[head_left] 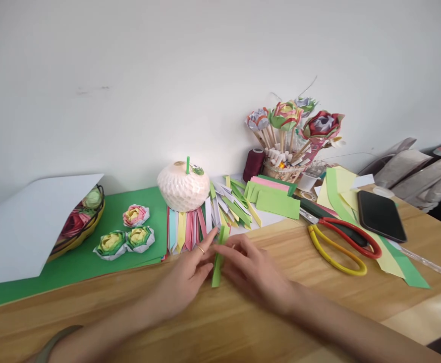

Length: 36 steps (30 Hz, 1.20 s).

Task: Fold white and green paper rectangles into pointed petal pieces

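A narrow folded strip of light green paper (216, 275) stands between my two hands at the front middle of the table. My left hand (190, 269), with a ring on one finger, is closed on the strip from the left. From the right, my right hand (258, 272) grips the same strip, its index finger lying across it. My fingers partly cover the middle of the paper. Just behind the hands lie a row of folded coloured strips (182, 229) and a loose pile of green, white and yellow strips (235, 201).
A white textured coconut-shaped holder (182, 189) stands behind. Paper flowers (140, 237) lie on green sheets (129, 196) at left, near a basket (92, 227) under white paper (39, 222). At right are scissors (341, 242), a phone (381, 214), a thread spool (254, 164) and a flower bouquet (286, 118).
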Each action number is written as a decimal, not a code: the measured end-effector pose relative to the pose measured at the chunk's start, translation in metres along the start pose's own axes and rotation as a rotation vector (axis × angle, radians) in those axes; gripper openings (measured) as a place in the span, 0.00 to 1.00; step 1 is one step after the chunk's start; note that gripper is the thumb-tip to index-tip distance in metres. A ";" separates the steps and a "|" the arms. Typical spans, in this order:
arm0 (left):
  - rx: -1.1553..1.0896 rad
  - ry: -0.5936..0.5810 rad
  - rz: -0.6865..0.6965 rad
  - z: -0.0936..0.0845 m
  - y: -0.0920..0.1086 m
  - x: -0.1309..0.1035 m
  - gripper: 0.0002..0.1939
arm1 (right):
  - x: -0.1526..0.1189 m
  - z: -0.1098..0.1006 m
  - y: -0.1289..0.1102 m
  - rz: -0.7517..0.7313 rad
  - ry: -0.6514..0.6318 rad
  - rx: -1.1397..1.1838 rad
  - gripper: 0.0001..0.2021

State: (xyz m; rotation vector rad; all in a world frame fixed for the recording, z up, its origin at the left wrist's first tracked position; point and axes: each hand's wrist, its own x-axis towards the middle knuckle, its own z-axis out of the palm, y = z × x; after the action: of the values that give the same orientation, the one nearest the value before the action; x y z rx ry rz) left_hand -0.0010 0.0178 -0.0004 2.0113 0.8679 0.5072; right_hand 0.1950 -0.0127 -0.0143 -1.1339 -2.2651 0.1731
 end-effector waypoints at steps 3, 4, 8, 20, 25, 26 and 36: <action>-0.103 -0.014 -0.062 0.002 0.000 0.003 0.33 | 0.002 -0.005 -0.002 -0.057 -0.016 -0.069 0.14; -0.120 -0.024 -0.085 0.002 0.001 0.003 0.33 | 0.002 -0.007 -0.002 -0.063 -0.029 -0.060 0.13; -0.136 -0.053 -0.154 0.003 0.000 0.005 0.34 | 0.002 -0.014 -0.001 -0.102 -0.046 0.029 0.13; -0.220 -0.048 -0.181 0.006 -0.005 0.004 0.33 | 0.000 -0.008 0.006 -0.192 -0.097 0.027 0.12; -0.143 0.000 -0.084 0.009 -0.008 0.003 0.36 | 0.000 -0.011 0.004 -0.216 -0.088 0.010 0.11; -0.162 0.008 -0.090 0.009 -0.009 0.003 0.36 | 0.000 -0.012 0.003 -0.224 -0.080 0.005 0.11; -0.187 0.178 -0.134 0.008 -0.015 0.005 0.30 | -0.003 -0.019 0.006 -0.224 -0.086 -0.124 0.14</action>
State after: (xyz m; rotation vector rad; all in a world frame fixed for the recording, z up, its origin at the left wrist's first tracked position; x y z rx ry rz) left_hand 0.0012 0.0226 -0.0174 1.7447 1.0175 0.6730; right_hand 0.2109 -0.0138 -0.0026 -0.9398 -2.4890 -0.0079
